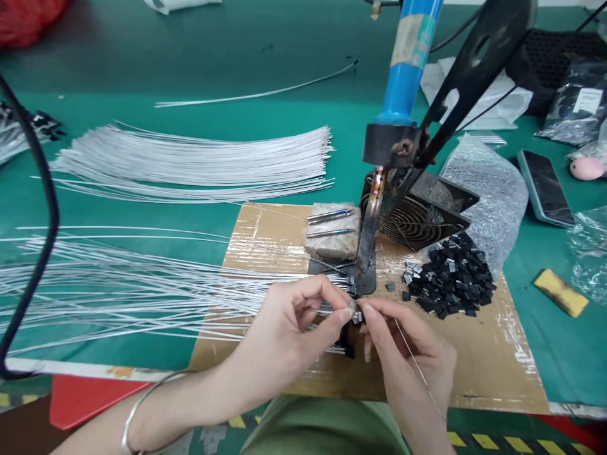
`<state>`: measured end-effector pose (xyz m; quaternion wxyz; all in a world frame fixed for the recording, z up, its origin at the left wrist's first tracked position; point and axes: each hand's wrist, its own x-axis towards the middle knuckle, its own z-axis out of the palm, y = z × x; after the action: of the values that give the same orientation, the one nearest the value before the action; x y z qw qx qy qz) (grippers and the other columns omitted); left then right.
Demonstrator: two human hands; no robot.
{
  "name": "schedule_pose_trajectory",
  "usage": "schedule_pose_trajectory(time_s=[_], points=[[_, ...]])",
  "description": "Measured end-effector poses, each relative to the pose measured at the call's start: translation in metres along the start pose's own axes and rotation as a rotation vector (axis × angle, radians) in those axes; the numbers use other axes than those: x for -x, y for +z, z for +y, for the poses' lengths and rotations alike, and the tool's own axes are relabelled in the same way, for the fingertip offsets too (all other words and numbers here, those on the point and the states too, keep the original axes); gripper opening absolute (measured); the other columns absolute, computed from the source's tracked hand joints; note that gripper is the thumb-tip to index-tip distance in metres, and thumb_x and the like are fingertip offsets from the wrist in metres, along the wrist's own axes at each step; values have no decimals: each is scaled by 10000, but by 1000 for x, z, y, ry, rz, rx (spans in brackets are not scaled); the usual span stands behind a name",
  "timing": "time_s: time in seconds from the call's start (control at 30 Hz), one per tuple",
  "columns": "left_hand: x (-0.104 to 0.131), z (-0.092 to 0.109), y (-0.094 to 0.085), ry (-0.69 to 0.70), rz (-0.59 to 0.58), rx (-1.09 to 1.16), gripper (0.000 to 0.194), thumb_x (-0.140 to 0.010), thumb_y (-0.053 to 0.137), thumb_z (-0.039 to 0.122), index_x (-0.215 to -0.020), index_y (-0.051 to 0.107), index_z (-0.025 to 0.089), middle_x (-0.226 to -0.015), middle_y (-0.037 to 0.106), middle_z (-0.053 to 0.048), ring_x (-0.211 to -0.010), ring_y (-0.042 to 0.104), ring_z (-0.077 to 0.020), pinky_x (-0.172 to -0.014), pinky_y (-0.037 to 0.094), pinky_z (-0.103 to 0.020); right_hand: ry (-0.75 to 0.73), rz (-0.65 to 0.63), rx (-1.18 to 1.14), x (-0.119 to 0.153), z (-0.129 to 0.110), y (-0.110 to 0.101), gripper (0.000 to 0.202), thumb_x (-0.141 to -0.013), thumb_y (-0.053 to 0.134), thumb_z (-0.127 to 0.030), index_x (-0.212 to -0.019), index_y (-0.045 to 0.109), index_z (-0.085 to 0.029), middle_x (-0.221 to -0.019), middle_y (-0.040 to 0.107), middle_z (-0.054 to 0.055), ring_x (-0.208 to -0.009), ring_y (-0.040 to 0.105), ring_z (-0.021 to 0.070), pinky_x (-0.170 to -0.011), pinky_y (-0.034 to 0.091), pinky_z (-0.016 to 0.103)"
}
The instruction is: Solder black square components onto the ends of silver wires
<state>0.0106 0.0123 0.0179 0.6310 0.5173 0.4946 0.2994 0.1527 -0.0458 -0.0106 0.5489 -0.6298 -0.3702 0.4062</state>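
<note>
Just below the soldering iron (370, 237), my left hand (296, 322) pinches a tiny greyish piece between thumb and forefinger; the fingertips hide most of it. Almost touching those fingertips is my right hand (410, 357), its thumb and forefinger closed together. A thin silvery wire, like solder wire (417, 366), runs through the right hand and trails down across the palm. Under and beside the left hand lies a spread of white wires (190, 284), their right ends close to the iron's tip. Some of these ends carry small black connectors (349, 351).
Cardboard (493, 366) covers the work area. A pile of black connectors (453, 278), a fan (412, 215) and bubble wrap (493, 196) sit right. Spare tips lie on a block (332, 246). A wire bundle (203, 158) lies behind; a phone (545, 186) and yellow sponge (561, 292) are far right.
</note>
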Motion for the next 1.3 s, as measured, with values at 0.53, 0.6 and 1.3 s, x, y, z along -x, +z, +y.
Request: schedule_pose_trajectory(time_s=[0.53,0.6,1.3], points=[[0,-2,4,-5,26,59,101,-816,704,187,-722,678,166,-780,726,-39,-711,658,-130,-652,526,-199,-131,38,114,3,10,0,133,-952,706,-302,-896,814,-250,-646,649,-16,-523,538,112,-529,473,238],[-1,-2,4,-22,33,42,105,-809,709,194,-713,680,159,-782,724,-44,-715,653,-133,-653,521,-203,-194,14,131,2,13,-3,245,-1026,583,-333,-989,807,-241,-705,631,-1,-577,540,120,-553,472,244],[-11,2,4,-36,126,-73,116,-770,677,261,-695,660,173,-799,732,-50,-694,638,-156,-620,483,-253,-460,-31,252,-1,10,-9,125,-937,612,-81,-911,598,-203,-1059,681,62,-1037,677,154,-893,532,261]])
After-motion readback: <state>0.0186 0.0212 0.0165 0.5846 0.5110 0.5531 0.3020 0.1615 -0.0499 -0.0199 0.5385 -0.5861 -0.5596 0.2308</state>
